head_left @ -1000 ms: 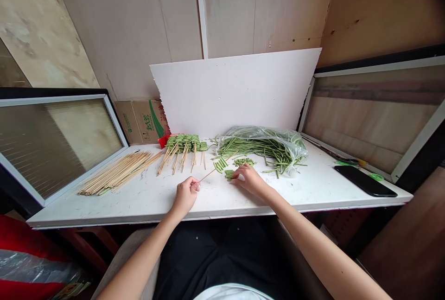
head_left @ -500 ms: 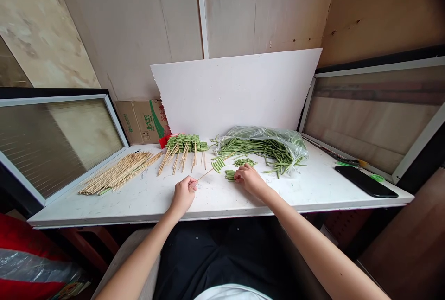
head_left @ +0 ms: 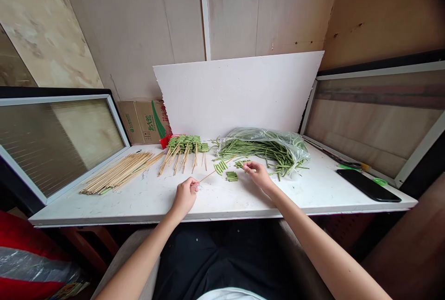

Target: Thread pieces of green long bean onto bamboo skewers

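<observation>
My left hand [head_left: 186, 194] pinches the blunt end of a bamboo skewer [head_left: 207, 176], which slants up to the right. Several cut green bean pieces [head_left: 220, 167] are threaded side by side on it. My right hand [head_left: 257, 175] has its thumb and fingers together at a small pile of loose cut bean pieces [head_left: 239, 164]; whether a piece is between the fingertips is hidden. Just in front of that pile lies a neat row of cut bean pieces [head_left: 231, 176].
Bare skewers [head_left: 118, 172] lie at left, finished bean skewers [head_left: 187, 143] stacked behind. A plastic bag of long green beans [head_left: 264, 147] lies at the back right. A black phone [head_left: 368, 185] and scissors [head_left: 344, 161] are at far right. A white board [head_left: 239, 96] stands behind.
My right hand has moved from the neat row of bean pieces back and right to the loose pile. My left hand still holds the skewer in about the same place.
</observation>
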`<state>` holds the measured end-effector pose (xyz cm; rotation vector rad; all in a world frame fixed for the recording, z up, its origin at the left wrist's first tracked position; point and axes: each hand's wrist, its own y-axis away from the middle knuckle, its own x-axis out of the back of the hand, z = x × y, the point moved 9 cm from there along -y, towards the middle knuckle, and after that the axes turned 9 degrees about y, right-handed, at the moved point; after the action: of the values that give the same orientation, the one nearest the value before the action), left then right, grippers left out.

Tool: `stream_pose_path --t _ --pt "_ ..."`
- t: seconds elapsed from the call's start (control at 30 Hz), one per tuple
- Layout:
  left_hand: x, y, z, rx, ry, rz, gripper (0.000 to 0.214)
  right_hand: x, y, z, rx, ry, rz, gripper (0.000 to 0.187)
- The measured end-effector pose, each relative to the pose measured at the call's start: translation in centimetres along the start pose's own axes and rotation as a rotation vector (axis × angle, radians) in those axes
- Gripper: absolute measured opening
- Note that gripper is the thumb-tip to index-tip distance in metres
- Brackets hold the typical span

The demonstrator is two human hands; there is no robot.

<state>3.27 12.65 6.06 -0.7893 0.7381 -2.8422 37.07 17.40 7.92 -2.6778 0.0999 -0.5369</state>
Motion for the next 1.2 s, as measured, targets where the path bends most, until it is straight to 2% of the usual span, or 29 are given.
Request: stream_pose_path --t 0.13,0.23,0.63,0.97,1.2 --pt "-0.6 0.2 0.2 -0.011 0.004 -0.019 0.017 -0.7 0.4 1.0 -0.163 -0.344 -0.061 0.047" --pt "-0.9 0.4 0.4 -0.022 -0.002 -0.028 0.017 -1.0 0.7 1.2 -0.224 -0.445 -0.080 0.048" --pt "-1.1 0.5 0.5 -0.012 0.000 -0.050 0.018 -1.0 0.7 1.3 -0.225 -0.349 -0.089 0.055" --pt "-1.1 0.6 0.6 -0.014 -0.003 -0.051 0.018 -0.9 0.7 1.4 -0.242 -0.421 -0.084 0.049" --pt "-1.0 0.6 0.7 -0.014 -0.009 -0.047 0.018 -0.8 0.7 1.2 -0.231 -0.370 -0.069 0.050"
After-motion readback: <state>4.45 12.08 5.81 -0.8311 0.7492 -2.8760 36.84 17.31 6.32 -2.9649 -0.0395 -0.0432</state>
